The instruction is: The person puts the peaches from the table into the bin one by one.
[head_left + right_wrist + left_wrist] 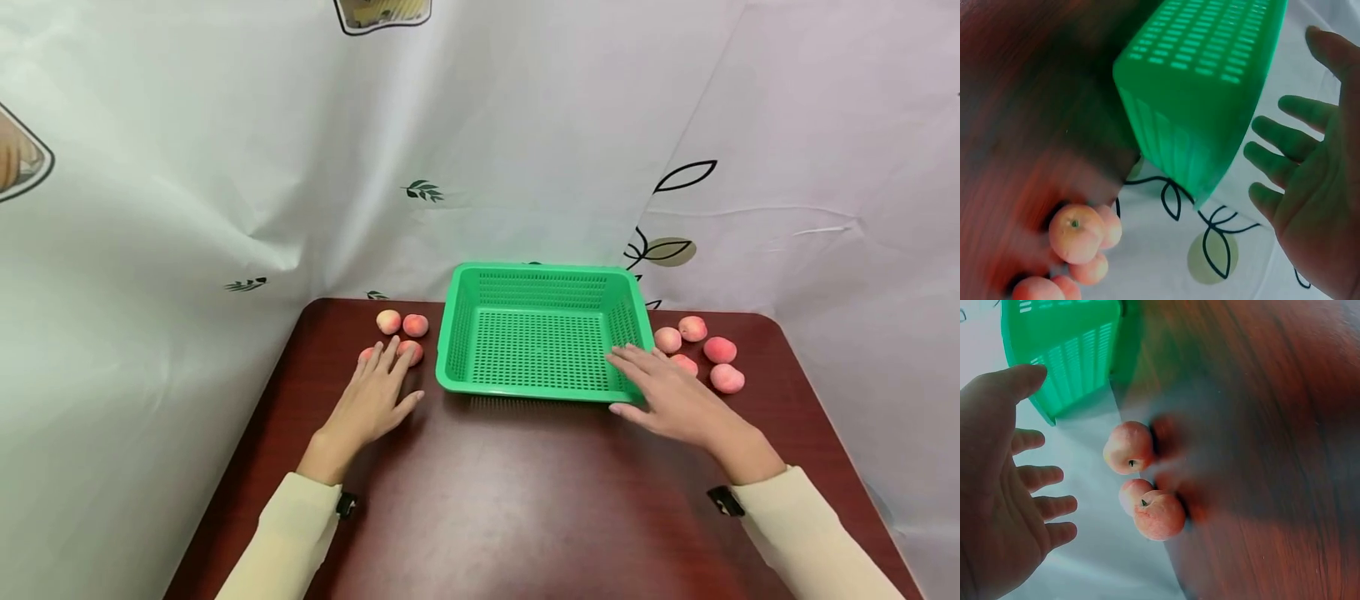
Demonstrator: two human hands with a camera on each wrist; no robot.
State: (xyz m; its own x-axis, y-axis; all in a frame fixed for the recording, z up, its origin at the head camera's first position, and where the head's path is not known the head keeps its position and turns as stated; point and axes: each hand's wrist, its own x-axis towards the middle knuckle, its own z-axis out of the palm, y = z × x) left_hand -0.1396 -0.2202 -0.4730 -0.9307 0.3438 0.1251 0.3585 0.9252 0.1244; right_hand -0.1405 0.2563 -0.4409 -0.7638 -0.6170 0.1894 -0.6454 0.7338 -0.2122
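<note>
My left hand (371,398) hovers with fingers spread over a small group of peaches (409,352) on the left of the table. In the left wrist view its palm faces those peaches (1160,515), with a gap between. My right hand (671,393) reaches over the near right corner of a green plastic basket (540,392), fingers straight and overlapping the rim in the head view. From the right wrist, the fingers show apart from the basket wall (1179,119). More peaches (720,350) lie just beyond the right hand, some partly hidden by it. Neither hand holds anything.
The dark reddish wooden table (487,500) has rounded far corners. A white sheet (525,150) printed with leaves hangs behind and on both sides of it. The basket sits near the far edge, between the two groups of peaches.
</note>
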